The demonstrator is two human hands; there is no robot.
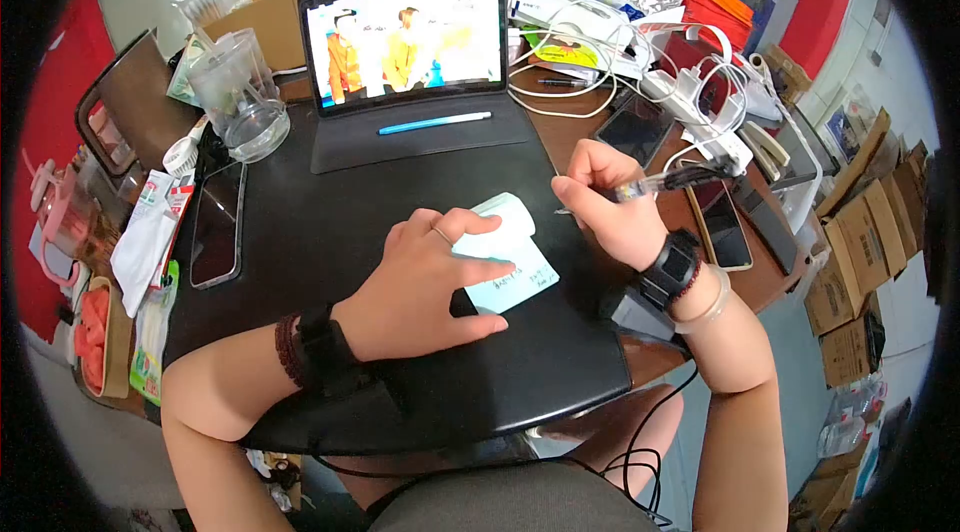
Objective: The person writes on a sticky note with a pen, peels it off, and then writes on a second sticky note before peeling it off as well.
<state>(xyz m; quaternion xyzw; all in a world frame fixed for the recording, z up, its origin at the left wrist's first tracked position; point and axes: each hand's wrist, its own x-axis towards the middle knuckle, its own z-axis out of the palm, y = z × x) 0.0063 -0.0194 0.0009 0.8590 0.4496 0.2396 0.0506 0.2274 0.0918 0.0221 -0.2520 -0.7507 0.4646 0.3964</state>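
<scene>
On the black desk mat lies a small pale blue-green notepad (530, 290) with some handwriting near its lower edge and its upper part curled. My left hand (415, 277), with a ring on one finger, rests over the pad's left side, fingers spread. To the right of the pad, my right hand (610, 202) is raised with a clear and dark pen (640, 189) held between thumb and fingers. Behind the pad, a blue and white pen (435, 124) lies on the cover of a tablet (405, 42) showing a picture.
A phone (217, 222) and a clear plastic jug (240, 102) stand or lie at the left. White cables, a power strip (700, 117) and more phones (720, 222) crowd the right. Cardboard boxes (860, 242) are stacked beyond the desk.
</scene>
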